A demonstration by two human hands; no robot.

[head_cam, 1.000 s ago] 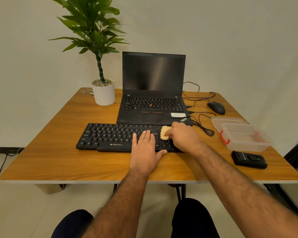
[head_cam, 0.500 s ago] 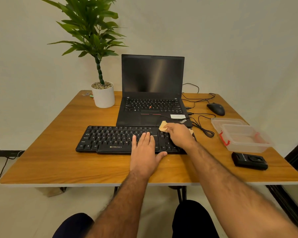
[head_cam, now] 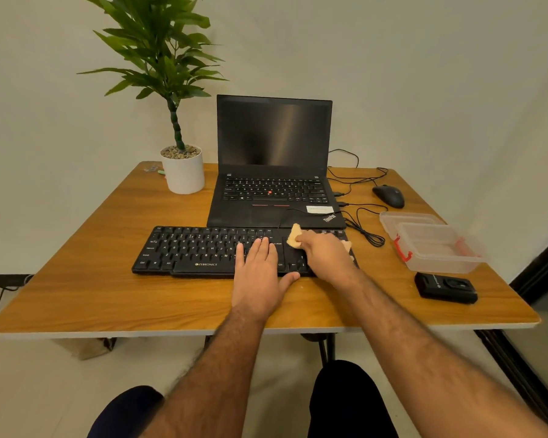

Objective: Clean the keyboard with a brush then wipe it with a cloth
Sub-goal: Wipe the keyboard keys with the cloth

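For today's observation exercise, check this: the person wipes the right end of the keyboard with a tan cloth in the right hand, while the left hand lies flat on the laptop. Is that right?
Not quite. The head view shows the left hand lying flat on the keyboard, not on the laptop behind it. The rest holds: the right hand wipes the keyboard's right end with the tan cloth.

Cloth (head_cam: 295,237) under right hand (head_cam: 326,256), on keyboard (head_cam: 200,249)

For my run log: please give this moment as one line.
phase: wiping | left hand: flat on keyboard | right hand: holds cloth on keys
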